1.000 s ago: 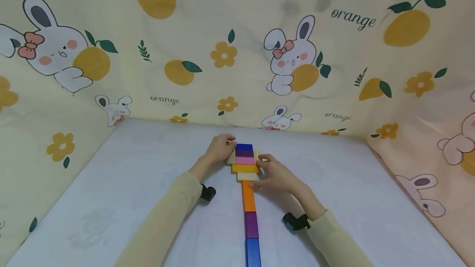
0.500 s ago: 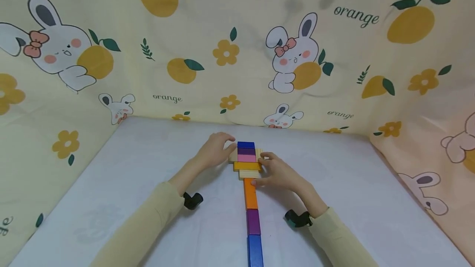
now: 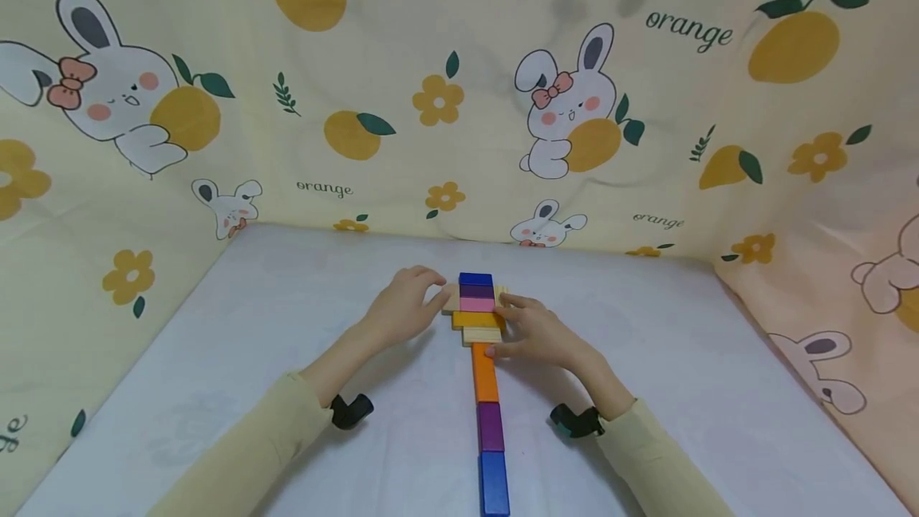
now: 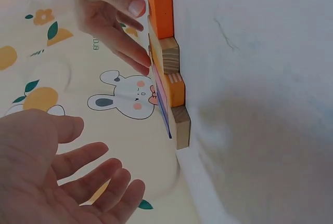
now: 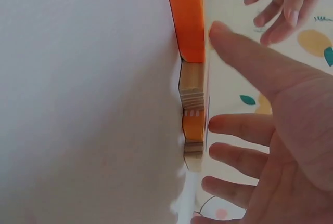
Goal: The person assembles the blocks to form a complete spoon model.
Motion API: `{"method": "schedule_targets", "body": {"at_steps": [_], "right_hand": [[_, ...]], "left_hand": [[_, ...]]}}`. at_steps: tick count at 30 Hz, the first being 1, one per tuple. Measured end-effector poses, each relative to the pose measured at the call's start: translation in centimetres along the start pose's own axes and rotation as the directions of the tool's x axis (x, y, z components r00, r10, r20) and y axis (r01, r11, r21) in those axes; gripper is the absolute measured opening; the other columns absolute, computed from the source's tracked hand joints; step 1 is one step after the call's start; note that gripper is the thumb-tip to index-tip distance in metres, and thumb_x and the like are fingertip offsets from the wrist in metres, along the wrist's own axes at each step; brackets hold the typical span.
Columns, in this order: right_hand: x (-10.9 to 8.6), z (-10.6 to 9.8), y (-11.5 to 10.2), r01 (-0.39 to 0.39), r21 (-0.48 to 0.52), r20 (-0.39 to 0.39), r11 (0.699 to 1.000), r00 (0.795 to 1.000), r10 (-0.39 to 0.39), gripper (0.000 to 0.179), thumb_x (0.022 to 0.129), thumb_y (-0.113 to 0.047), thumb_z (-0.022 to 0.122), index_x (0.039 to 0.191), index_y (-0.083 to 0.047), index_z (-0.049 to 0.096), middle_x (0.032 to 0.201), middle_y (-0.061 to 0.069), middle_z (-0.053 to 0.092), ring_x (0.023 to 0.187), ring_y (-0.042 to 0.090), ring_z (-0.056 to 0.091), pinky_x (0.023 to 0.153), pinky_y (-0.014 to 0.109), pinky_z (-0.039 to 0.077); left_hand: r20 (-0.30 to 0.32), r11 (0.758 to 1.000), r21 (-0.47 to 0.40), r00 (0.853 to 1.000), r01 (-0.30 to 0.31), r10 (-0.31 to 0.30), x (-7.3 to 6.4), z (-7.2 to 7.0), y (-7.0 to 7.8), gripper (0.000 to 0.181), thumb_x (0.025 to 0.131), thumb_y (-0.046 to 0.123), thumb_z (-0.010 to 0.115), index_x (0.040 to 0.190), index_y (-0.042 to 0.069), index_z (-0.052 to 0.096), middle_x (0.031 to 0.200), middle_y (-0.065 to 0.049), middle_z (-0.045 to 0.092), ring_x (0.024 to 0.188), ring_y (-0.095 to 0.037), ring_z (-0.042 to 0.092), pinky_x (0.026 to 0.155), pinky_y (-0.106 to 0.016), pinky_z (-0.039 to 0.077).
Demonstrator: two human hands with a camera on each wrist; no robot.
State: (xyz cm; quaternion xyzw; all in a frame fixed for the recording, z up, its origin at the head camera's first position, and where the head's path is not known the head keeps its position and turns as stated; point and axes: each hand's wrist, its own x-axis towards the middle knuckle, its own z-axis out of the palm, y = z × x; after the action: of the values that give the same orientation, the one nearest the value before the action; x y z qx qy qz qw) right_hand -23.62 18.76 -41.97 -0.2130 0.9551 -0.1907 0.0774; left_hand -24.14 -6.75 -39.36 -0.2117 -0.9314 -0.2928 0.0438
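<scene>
Wooden blocks lie flat in a line on the table. From the far end come a dark blue block (image 3: 476, 279), a dark purple one (image 3: 477, 291) and a pink one (image 3: 477, 304), flanked by plain wood blocks, the left one (image 3: 451, 299) fully visible. Nearer are a yellow-orange block (image 3: 472, 320), a plain wood block (image 3: 481, 335) and an orange block (image 3: 485, 377). My left hand (image 3: 404, 308) hovers just left of the far end, fingers spread and holding nothing. My right hand (image 3: 540, 331) rests its fingertips along the right side, thumb at the orange block.
A purple block (image 3: 491, 427) and a blue block (image 3: 494, 485) continue the line toward me. The white-covered table (image 3: 632, 325) ends at a patterned cloth backdrop (image 3: 445, 150) behind, with more cloth on both sides. Each wrist wears a black camera, such as the left one (image 3: 352, 412).
My left hand has drawn back leftward and toward me from the far end of the blocks. The right hand has stayed beside them, and the blocks keep their arrangement. The head view has shifted slightly.
</scene>
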Motion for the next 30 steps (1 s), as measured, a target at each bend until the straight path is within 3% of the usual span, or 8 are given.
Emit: {"method": "schedule_targets", "body": {"at_steps": [6, 13, 23, 30], "right_hand": [[-0.4, -0.1, -0.3, 0.000, 0.014, -0.024, 1.000, 1.000, 0.000, 0.074, 0.083, -0.048, 0.076, 0.141, -0.007, 0.054, 0.151, 0.016, 0.039, 0.138, 0.039, 0.031, 0.104, 0.061, 0.032], [-0.7, -1.6, -0.5, 0.018, -0.088, -0.134, 0.996, 0.991, -0.029, 0.059, 0.088, -0.039, 0.073, 0.132, -0.002, 0.062, 0.146, 0.021, 0.045, 0.132, 0.043, 0.039, 0.099, 0.068, 0.030], [-2.6, -3.0, -1.7, -0.116, -0.044, -0.240, 0.992, 0.965, 0.103, 0.064, 0.088, -0.036, 0.074, 0.136, 0.003, 0.056, 0.148, 0.025, 0.039, 0.136, 0.045, 0.032, 0.103, 0.069, 0.023], [-4.9, -3.0, -1.8, -0.172, -0.052, -0.324, 0.984, 0.935, 0.146, 0.069, 0.089, -0.035, 0.073, 0.141, 0.004, 0.049, 0.151, 0.028, 0.031, 0.136, 0.049, 0.027, 0.103, 0.071, 0.019]], "left_hand": [[-0.009, 0.999, 0.019, 1.000, -0.029, 0.029, -1.4, -0.9, 0.3, 0.035, 0.101, 0.033, 0.056, 0.122, 0.007, 0.066, 0.132, -0.010, 0.057, 0.123, -0.029, 0.049, 0.102, -0.044, 0.042], [-0.046, 0.995, 0.078, 0.997, -0.055, 0.058, -2.5, -1.1, 0.3, 0.035, 0.101, 0.031, 0.056, 0.121, 0.004, 0.066, 0.129, -0.012, 0.058, 0.118, -0.031, 0.051, 0.098, -0.045, 0.044], [-0.077, 0.989, 0.131, 0.993, -0.074, 0.084, -3.7, -0.7, 0.9, 0.040, 0.102, 0.034, 0.053, 0.126, 0.003, 0.063, 0.134, -0.016, 0.055, 0.121, -0.035, 0.050, 0.101, -0.048, 0.041], [-0.139, 0.979, 0.195, 0.986, -0.062, 0.090, -5.5, -1.5, 0.3, 0.043, 0.102, 0.033, 0.053, 0.129, 0.000, 0.061, 0.141, -0.021, 0.048, 0.125, -0.041, 0.044, 0.105, -0.053, 0.033]]}}
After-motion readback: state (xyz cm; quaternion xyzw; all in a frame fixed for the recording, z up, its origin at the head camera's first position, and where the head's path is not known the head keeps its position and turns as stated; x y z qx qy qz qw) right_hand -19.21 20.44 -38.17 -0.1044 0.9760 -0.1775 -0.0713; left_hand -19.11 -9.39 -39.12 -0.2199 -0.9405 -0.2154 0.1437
